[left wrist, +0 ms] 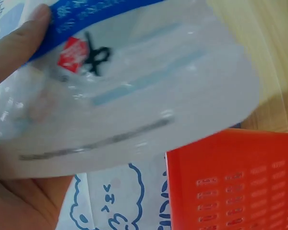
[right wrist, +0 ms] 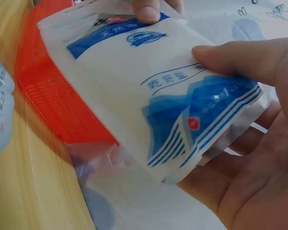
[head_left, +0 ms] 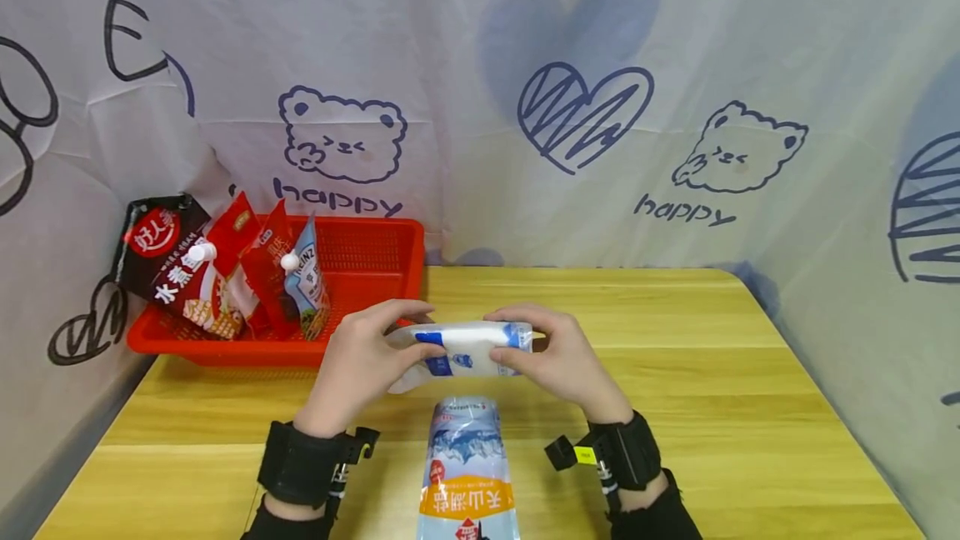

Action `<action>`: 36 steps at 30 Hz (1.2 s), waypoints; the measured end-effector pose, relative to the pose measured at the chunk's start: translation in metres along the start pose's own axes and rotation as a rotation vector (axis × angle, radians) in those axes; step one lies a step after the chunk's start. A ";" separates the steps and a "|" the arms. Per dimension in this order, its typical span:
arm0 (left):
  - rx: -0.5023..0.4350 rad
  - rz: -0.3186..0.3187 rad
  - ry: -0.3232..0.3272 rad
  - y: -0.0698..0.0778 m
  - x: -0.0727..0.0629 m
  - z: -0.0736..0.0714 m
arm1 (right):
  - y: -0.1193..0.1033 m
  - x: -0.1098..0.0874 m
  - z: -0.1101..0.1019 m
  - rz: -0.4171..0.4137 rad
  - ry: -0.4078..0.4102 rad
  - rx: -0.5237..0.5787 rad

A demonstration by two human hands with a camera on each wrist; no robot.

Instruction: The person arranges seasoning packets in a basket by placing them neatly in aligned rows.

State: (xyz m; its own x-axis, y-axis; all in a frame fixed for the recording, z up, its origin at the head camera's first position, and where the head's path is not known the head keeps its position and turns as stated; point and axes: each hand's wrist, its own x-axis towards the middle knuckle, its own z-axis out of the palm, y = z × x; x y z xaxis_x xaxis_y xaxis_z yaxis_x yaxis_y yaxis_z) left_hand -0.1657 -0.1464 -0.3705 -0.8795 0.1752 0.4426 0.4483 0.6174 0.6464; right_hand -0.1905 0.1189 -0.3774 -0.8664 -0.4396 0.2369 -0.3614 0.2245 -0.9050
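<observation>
Both hands grip a white and blue plastic salt bag (head_left: 476, 350) above the table, one at each end. My left hand (head_left: 367, 357) pinches its left end, thumb in front and fingers behind. At the other end my right hand (head_left: 555, 352) holds it the same way. Blue mountains and stripes show on the bag (right wrist: 177, 105) in the right wrist view; its clear sealed end (left wrist: 149, 100) fills much of the left wrist view. Below the hands a second salt bag (head_left: 467, 473), pale blue with an orange band, lies on the table.
At the back left stands a red plastic basket (head_left: 375, 227). Inside it lean a black and red seasoning packet (head_left: 180, 265), red spouted pouches (head_left: 262, 273) and a light blue Heinz pouch (head_left: 306, 277). A printed cloth (head_left: 465, 107) hangs behind the wooden table (head_left: 675, 407).
</observation>
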 end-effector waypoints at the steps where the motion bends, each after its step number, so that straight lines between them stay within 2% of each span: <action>1: -0.031 -0.007 0.021 -0.001 0.000 -0.001 | 0.000 0.000 0.000 0.004 0.006 0.013; 6: -0.173 -0.030 0.132 -0.003 0.001 -0.005 | -0.002 0.000 -0.002 -0.004 0.046 0.093; 9: -0.239 -0.084 0.153 -0.004 0.000 -0.005 | -0.001 0.000 -0.003 -0.014 0.074 0.145; 13: -0.321 -0.185 0.097 -0.004 0.000 -0.004 | 0.000 -0.001 -0.003 -0.020 0.116 0.201; 17: -0.382 -0.228 0.033 -0.003 -0.001 -0.004 | 0.000 -0.002 -0.003 -0.027 0.136 0.230; 21: -0.413 -0.218 0.021 -0.002 -0.001 -0.004 | -0.001 -0.003 -0.003 -0.024 0.127 0.236; 29: -0.401 -0.171 0.074 -0.001 -0.002 -0.003 | 0.001 -0.001 -0.002 -0.022 0.078 0.235; 33: -0.366 -0.110 0.101 0.000 -0.003 -0.003 | 0.000 0.000 -0.002 -0.030 0.056 0.206; 36: -0.334 -0.055 0.120 0.000 -0.003 -0.003 | 0.000 0.001 -0.002 -0.041 0.049 0.141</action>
State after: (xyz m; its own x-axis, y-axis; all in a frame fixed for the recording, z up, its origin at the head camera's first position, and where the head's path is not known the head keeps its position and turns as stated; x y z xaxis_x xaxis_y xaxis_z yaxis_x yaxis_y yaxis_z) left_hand -0.1626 -0.1488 -0.3698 -0.8875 0.0453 0.4587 0.4460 0.3352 0.8299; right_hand -0.1920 0.1199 -0.3768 -0.8690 -0.4020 0.2884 -0.3478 0.0818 -0.9340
